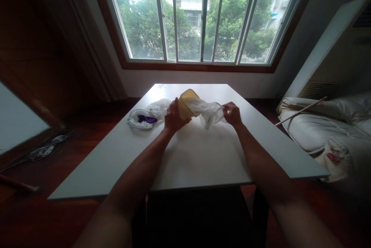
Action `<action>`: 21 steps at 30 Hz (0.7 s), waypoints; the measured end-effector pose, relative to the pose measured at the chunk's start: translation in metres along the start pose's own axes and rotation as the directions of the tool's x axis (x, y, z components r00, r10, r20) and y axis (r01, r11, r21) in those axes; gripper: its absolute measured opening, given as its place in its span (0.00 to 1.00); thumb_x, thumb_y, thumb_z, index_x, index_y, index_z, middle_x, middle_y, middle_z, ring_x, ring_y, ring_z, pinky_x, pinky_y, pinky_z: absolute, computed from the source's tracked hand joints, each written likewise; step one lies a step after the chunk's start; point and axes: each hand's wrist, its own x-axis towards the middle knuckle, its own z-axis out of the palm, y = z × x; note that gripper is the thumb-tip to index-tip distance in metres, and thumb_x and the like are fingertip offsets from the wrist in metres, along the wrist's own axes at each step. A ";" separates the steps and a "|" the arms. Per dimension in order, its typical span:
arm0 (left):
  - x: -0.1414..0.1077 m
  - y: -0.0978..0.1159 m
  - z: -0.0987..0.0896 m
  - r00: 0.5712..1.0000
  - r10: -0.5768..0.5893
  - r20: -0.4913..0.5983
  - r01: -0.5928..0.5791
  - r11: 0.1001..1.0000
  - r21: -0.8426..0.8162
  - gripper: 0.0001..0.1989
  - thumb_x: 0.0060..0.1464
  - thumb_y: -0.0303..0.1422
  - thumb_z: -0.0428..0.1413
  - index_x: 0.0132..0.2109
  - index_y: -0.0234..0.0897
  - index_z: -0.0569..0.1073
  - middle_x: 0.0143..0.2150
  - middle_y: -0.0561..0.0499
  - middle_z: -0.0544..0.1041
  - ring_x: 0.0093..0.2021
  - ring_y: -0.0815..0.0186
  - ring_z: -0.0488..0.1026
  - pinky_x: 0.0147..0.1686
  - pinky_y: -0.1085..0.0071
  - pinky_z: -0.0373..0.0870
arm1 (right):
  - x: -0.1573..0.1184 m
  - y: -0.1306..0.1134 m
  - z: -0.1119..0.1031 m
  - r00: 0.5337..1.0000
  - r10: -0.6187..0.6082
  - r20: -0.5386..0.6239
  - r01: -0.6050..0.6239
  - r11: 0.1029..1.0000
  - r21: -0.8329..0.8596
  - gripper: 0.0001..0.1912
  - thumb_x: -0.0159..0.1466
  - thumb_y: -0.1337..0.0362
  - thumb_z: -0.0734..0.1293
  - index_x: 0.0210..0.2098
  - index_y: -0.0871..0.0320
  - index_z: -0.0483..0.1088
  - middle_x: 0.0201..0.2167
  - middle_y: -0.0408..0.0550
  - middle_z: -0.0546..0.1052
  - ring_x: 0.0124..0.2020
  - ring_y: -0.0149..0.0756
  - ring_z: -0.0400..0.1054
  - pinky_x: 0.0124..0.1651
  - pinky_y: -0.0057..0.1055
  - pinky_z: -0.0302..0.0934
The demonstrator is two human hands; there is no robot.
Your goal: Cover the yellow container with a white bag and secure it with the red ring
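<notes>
My left hand [174, 118] grips a yellow plastic container [183, 109] by its outer side, tipped so that its opening faces right. A thin whitish plastic bag [209, 113] stretches from inside the container toward the right. The bag's far edge is pinched between the fingers of my right hand [232, 114]. To the left of my left hand, another crumpled clear plastic bag [159, 108] lies on the table, with a purple cloth-like item [147, 118] in its opening. The inside of the container is partly covered by the bag.
Both hands are above a white table [199, 159]. Beyond it is a wide window [188, 19]. On the right stands a padded white seat [315, 124] with a thin stick [301, 111] lying across it. Cables [48, 148] lie on the dark red floor at left.
</notes>
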 end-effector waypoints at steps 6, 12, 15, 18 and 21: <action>0.001 0.002 0.001 0.991 0.136 0.018 -0.136 0.991 -0.014 0.62 0.40 0.51 0.68 0.73 0.32 0.45 0.68 0.31 0.61 0.66 0.38 0.61 0.63 0.47 0.62 | 0.007 0.008 -0.006 0.938 0.257 -0.233 -0.236 0.965 0.114 0.20 0.54 0.70 0.60 0.43 0.63 0.76 0.43 0.56 0.79 0.43 0.44 0.73 0.52 0.42 0.67; -0.001 0.005 0.007 0.971 0.228 0.077 -0.230 0.973 0.015 0.58 0.44 0.51 0.65 0.73 0.33 0.46 0.70 0.32 0.58 0.69 0.38 0.56 0.67 0.44 0.51 | -0.004 -0.060 -0.005 0.985 0.021 -0.172 0.038 0.942 0.333 0.17 0.63 0.66 0.57 0.37 0.59 0.78 0.40 0.51 0.81 0.46 0.42 0.73 0.53 0.41 0.66; -0.002 0.008 0.007 0.966 0.240 0.097 -0.243 0.970 0.026 0.56 0.46 0.52 0.63 0.73 0.32 0.47 0.71 0.33 0.57 0.70 0.38 0.54 0.68 0.45 0.49 | -0.012 -0.077 0.008 0.996 -0.087 -0.034 0.093 0.956 0.279 0.18 0.67 0.54 0.62 0.42 0.58 0.78 0.46 0.54 0.80 0.50 0.45 0.73 0.57 0.44 0.65; -0.003 0.010 0.007 0.961 0.256 0.101 -0.260 0.965 0.027 0.55 0.47 0.52 0.62 0.73 0.32 0.48 0.71 0.33 0.58 0.70 0.39 0.54 0.68 0.45 0.48 | -0.019 -0.077 0.024 0.988 -0.084 0.126 0.068 0.989 0.128 0.35 0.59 0.43 0.71 0.56 0.63 0.72 0.59 0.63 0.72 0.61 0.53 0.65 0.65 0.48 0.58; -0.003 0.011 0.007 0.960 0.262 0.099 -0.266 0.963 0.030 0.54 0.48 0.51 0.61 0.73 0.32 0.48 0.71 0.33 0.58 0.70 0.39 0.54 0.68 0.45 0.48 | -0.023 -0.068 0.035 0.961 0.033 0.276 -0.047 0.998 0.043 0.53 0.54 0.38 0.72 0.66 0.68 0.61 0.67 0.69 0.62 0.68 0.58 0.56 0.70 0.50 0.51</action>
